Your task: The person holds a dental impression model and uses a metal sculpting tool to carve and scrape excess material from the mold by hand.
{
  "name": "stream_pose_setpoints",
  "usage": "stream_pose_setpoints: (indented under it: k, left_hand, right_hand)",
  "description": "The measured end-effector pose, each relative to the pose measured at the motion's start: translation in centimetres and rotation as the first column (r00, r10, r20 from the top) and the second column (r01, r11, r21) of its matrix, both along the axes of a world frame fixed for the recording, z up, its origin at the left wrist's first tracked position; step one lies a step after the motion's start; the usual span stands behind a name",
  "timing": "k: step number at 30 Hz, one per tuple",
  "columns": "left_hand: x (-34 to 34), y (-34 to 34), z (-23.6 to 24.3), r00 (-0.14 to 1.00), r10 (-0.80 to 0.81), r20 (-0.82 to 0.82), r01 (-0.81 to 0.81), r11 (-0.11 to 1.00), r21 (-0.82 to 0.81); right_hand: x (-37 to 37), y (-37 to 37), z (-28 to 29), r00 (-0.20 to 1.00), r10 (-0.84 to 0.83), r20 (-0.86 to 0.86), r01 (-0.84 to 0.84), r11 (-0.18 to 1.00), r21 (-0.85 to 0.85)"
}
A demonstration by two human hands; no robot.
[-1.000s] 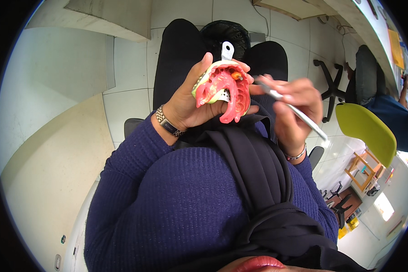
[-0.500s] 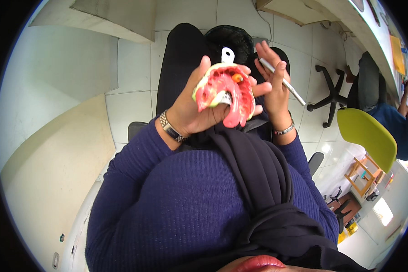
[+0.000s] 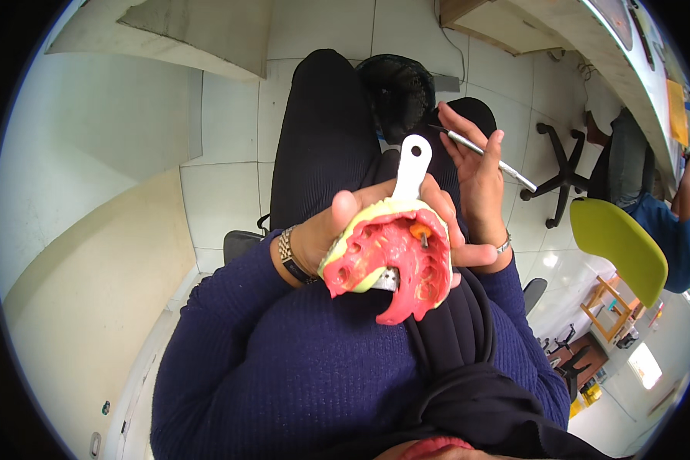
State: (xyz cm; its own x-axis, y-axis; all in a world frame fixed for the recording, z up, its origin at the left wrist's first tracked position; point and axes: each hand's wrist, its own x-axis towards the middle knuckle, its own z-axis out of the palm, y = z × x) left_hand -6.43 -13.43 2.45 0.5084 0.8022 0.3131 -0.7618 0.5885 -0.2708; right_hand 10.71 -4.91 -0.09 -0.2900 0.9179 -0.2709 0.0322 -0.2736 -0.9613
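Note:
My left hand is closed around a dental impression tray, its thumb on the near-left edge and its fingers wrapping behind to the right side. The tray's white handle with a hole points away from me. Pink and pale yellow-green impression material fills it, with tooth hollows facing up. A small orange piece with a metal pin sits in the right part of the arch. In my right hand lies a slim silver craft knife, its dark blade tip pointing up and left, apart from the tray.
Between my knees stands a black waste bin on the tiled floor. A green chair and a dark chair base are on the right, with another person in blue beyond. Pale cabinets line the left; a desk runs along the upper right.
My left hand has brought the tray closer to my chest and tipped it, so more of the white handle shows. The right hand with the knife has come slightly nearer.

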Motion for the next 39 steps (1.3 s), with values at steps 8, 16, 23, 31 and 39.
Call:
stream_pose_setpoints:
  k: [8, 16, 23, 31, 39]
  left_hand:
    - [-0.9, 1.1, -1.4, 0.994, 0.010, -0.111, -0.036, 0.971, -0.235]
    - [-0.6, 1.4, -1.9, 0.986, 0.130, -0.103, -0.150, 0.963, -0.223]
    - [-0.9, 1.3, -1.1, 0.889, 0.066, -0.454, -0.208, 0.940, -0.271]
    - [-0.8, 2.0, -0.7, 0.630, 0.098, -0.771, -0.280, 0.954, -0.107]
    - [-0.9, 1.4, -0.2, 0.477, 0.169, -0.863, -0.236, 0.970, 0.059]
  right_hand:
    - [0.4, 0.1, 0.4, 0.933, -0.265, -0.242, 0.267, 0.963, -0.025]
    - [0.3, -0.2, 4.4, 0.932, -0.250, -0.261, 0.258, 0.966, -0.004]
    - [0.1, -1.0, 6.2, 0.946, -0.124, -0.299, 0.169, 0.977, 0.129]
    - [-0.3, -1.0, 5.5, 0.888, -0.229, -0.398, 0.223, 0.973, -0.061]
    - [0.5, -1.3, 4.7, 0.863, -0.214, -0.457, 0.191, 0.977, -0.097]
